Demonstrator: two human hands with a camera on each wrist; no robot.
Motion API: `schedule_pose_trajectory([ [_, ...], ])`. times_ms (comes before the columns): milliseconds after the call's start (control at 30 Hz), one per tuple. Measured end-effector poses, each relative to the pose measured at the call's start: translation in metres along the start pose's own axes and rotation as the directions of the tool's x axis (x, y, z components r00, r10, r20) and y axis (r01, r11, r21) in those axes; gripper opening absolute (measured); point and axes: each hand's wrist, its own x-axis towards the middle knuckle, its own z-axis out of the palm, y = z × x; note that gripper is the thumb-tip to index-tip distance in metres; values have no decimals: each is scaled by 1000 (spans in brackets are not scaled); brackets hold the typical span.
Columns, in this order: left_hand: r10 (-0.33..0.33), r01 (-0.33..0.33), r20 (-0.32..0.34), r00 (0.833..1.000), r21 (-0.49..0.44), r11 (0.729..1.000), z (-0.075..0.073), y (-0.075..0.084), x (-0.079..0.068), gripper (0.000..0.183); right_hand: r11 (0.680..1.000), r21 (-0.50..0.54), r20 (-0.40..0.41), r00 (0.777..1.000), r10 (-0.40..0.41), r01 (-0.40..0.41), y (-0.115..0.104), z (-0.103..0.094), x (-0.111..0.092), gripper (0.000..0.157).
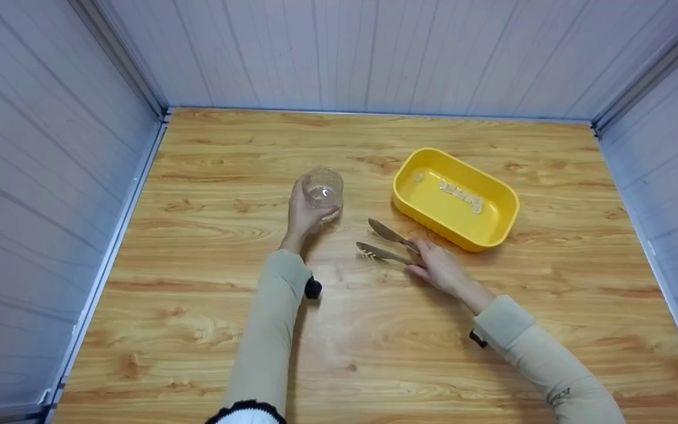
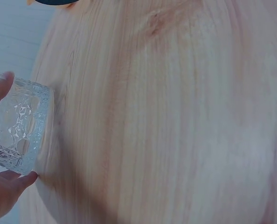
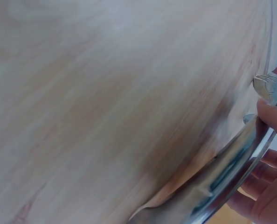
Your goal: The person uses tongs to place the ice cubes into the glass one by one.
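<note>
The left hand (image 1: pixel 299 217) holds a clear, round glass tumbler (image 1: pixel 323 187) with textured sides, its thumb and fingers curled around it from the left and near side. Whether the glass's base touches the table is hard to tell.

The right hand (image 1: pixel 442 269) grips shiny metal tongs (image 1: pixel 381 252), toothed at the tip; their two long arms stand apart, reaching from the hand leftward to just short of the glass.

Just beyond the right hand, and to the right of the left one, sits a yellow rectangular tray (image 1: pixel 440 210) with rounded corners. Inside it, small clear cubes (image 1: pixel 459 194) lie in a row, with one apart near the end closer to the left hand. Beneath both hands spreads a wood-grain tabletop (image 1: pixel 351 341).
</note>
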Motion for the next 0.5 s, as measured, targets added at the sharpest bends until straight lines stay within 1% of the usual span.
schedule_pose_trajectory([
  [100,3,-3,-9,1000,5,1000,0,-1,0,88,1000,9,-8,1000,1,-1,0,1,-2,47],
  [267,5,-5,-12,1000,41,999,-1,0,-2,85,1000,28,-28,1000,2,-1,1,1,-5,49],
  [433,18,-17,-7,1000,62,998,0,1,-3,85,999,47,-47,999,3,0,3,1,-7,50],
  [500,13,-13,-2,1000,60,998,1,1,-4,85,998,58,-58,998,5,-2,3,1,-8,50],
])
